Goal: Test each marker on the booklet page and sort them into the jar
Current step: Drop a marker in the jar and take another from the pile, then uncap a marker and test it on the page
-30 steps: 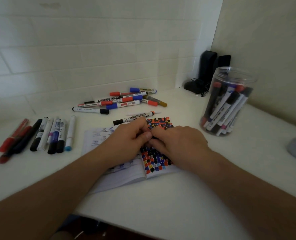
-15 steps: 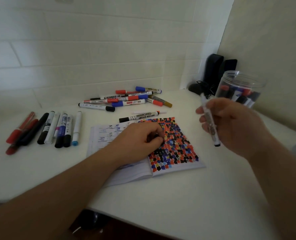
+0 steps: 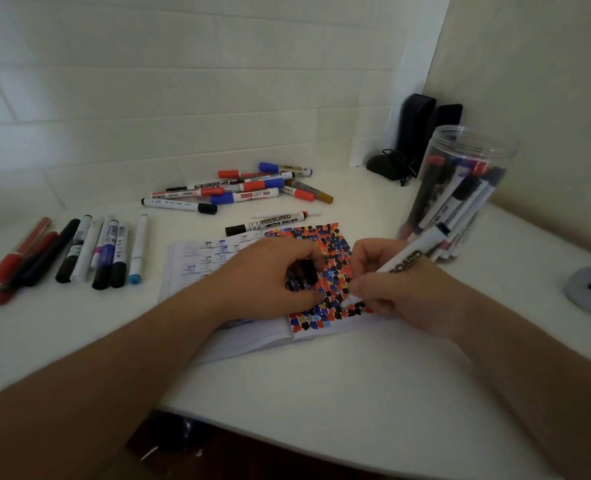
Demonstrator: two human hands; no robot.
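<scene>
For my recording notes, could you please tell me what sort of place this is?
Probably a home desk or counter corner: a white tabletop against a white brick-pattern wall, with dark speakers in the corner behind the marker jar.

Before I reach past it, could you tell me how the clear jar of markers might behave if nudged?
The jar looks tall and narrow, so it may tip. Its markers lean sideways, probably shifting weight. Clear smooth walls suggest slippery plastic.

booklet page [image 3: 335, 265]: red, blue, black blotches | held marker [image 3: 404, 259]: white, black lettering | jar [image 3: 460, 188]: clear | table [image 3: 321, 375]: white
</scene>
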